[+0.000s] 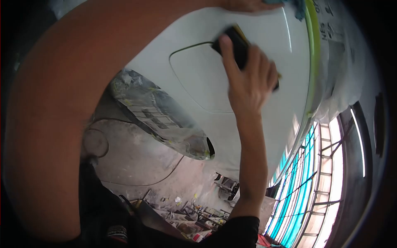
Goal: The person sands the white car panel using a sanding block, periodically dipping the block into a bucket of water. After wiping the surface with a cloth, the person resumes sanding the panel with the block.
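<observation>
My right hand is wrapped round a black sanding block with a yellowish edge, which lies against a white car body panel. The block is slightly blurred and covers part of the rounded outline of a fuel door. Only part of my left hand shows at the top edge of the view, low over the panel. Its fingertips are on a blue-green cloth, and the rest of that hand is cut off. My left forearm crosses the upper left of the view.
Yellow-green masking tape runs along the panel's right edge, with clear plastic film beyond. More film covers a curved opening below the panel. A hose lies on the floor. Clutter stands at the bottom, bright windows at right.
</observation>
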`<state>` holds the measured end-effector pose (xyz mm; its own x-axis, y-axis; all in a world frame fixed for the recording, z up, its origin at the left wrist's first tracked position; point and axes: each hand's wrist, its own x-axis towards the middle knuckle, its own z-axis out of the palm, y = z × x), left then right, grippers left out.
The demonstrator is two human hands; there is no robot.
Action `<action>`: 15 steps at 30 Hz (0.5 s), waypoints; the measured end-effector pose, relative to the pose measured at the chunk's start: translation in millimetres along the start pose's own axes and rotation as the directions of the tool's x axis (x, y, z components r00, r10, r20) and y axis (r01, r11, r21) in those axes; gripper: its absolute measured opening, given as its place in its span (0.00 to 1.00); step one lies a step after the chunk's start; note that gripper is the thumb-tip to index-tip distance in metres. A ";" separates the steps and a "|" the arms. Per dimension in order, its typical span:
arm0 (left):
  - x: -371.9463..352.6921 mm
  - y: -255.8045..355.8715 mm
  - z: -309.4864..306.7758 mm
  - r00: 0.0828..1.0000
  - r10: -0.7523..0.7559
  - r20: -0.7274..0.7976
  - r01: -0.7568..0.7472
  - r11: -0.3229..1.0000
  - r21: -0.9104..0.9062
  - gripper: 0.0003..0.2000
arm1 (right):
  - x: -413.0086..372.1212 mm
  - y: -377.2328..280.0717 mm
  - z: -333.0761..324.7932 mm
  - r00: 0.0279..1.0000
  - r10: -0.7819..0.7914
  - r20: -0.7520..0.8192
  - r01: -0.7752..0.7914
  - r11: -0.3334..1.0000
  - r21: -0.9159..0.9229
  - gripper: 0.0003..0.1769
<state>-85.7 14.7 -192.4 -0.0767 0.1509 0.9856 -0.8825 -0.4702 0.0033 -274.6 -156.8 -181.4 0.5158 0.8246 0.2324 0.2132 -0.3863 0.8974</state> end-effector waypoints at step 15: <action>0.5 7.0 -9.8 0.997 -0.057 0.048 0.062 0.994 -0.093 0.23 | -127.2 19.0 -20.7 0.961 0.251 0.114 -0.258 0.965 0.044 0.23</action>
<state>-96.4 20.0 -193.6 -0.0036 0.1360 0.9907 -0.9250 -0.3769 0.0484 -353.3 -260.5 -186.2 0.6441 0.6483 0.4060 0.1091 -0.6032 0.7901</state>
